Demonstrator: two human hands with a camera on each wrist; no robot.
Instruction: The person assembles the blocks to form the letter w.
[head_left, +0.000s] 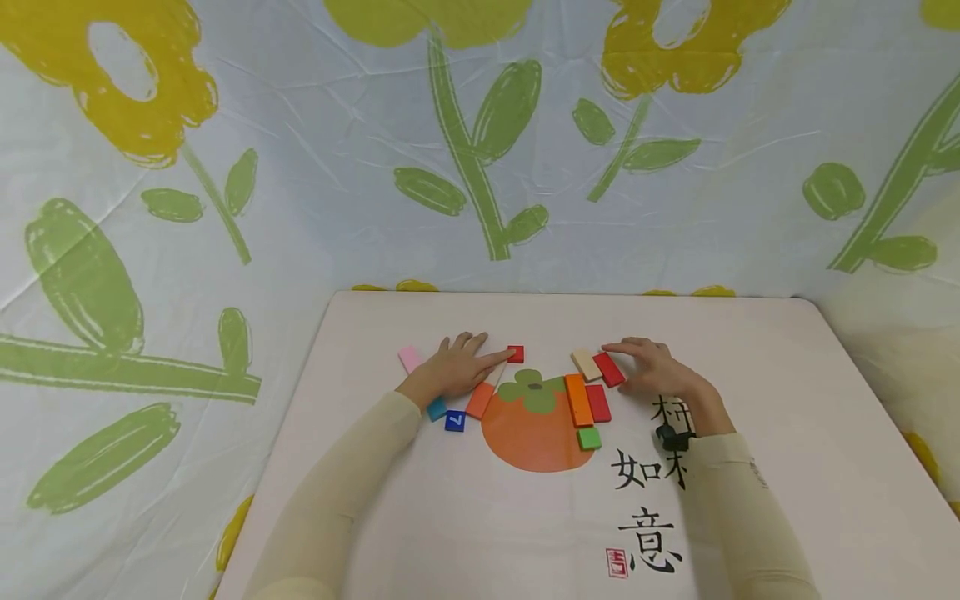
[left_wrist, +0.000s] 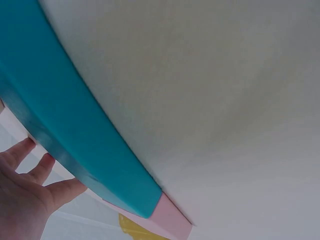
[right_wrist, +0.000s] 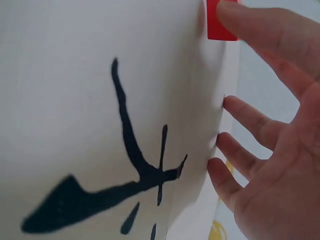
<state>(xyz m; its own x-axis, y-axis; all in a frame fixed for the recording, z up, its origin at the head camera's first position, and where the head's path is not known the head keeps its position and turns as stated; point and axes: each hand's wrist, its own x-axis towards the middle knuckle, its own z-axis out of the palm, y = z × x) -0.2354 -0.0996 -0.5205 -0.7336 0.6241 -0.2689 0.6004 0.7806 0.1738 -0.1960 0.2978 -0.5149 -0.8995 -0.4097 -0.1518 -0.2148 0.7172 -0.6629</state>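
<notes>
My left hand (head_left: pixel 454 371) is spread over the table, its index finger reaching to a small red square block (head_left: pixel 515 354). Beneath and beside it lie a pink block (head_left: pixel 408 358) and a teal block (left_wrist: pixel 80 115), both partly hidden by the hand in the head view. With thumb and index finger, my right hand (head_left: pixel 654 368) holds a red rectangular block (head_left: pixel 609 370) by its ends. That block's end (right_wrist: pixel 220 27) shows under the thumb in the right wrist view. Touching it on the left is a cream block (head_left: pixel 585 364).
Below the left hand are a dark blue block marked 7 (head_left: pixel 454 421) and an orange-red block (head_left: pixel 480 401). An orange block (head_left: pixel 578 400), another red block (head_left: pixel 598 403) and a green block (head_left: pixel 588 438) lie on the right of the printed persimmon (head_left: pixel 525 437).
</notes>
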